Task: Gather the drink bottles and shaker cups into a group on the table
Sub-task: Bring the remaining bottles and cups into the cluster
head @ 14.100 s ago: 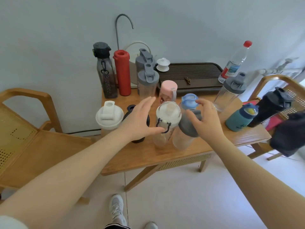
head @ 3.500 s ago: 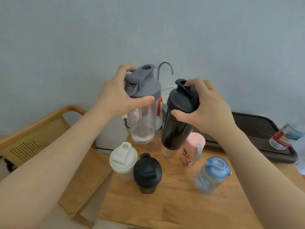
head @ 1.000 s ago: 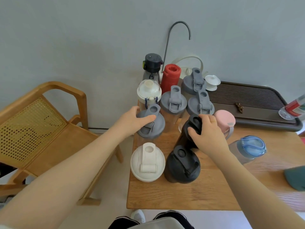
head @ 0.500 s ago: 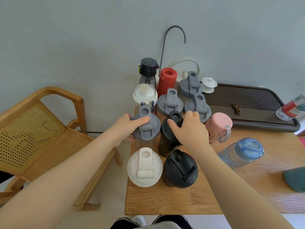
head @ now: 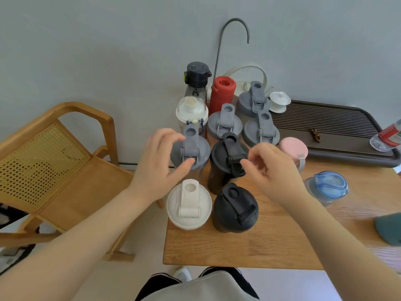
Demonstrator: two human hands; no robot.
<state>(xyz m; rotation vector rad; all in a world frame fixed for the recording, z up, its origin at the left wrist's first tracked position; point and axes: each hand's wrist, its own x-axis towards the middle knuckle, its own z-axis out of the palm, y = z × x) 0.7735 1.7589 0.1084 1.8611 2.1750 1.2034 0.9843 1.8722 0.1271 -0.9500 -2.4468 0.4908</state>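
- Head view: most bottles and shakers stand upright, packed close at the table's (head: 249,255) back-left corner, lids nearly touching — packed tight, I judge, so they read as one group and leave the front bare.
- The left hand (head: 159,168) hovers beside the grey shaker (head: 190,152), fingers spread and loosely curved, holding nothing; whether the thumb tip touches the lid I cannot tell.
- The right hand (head: 274,172) sits just right of the black shaker (head: 227,159), fingers loosely bent and blurred, apart from the lid and holding nothing.
- In front stand the white shaker (head: 189,206) and the black cup (head: 235,208), side by side.
- The pink cup (head: 293,149) borders the cluster; the blue bottle (head: 328,187) stands near but apart, and a teal bottle (head: 389,229) well apart at the right edge. A clear bottle (head: 387,137) rests on the dark tray (head: 325,127).
- These stragglers look like what remains to bring in.
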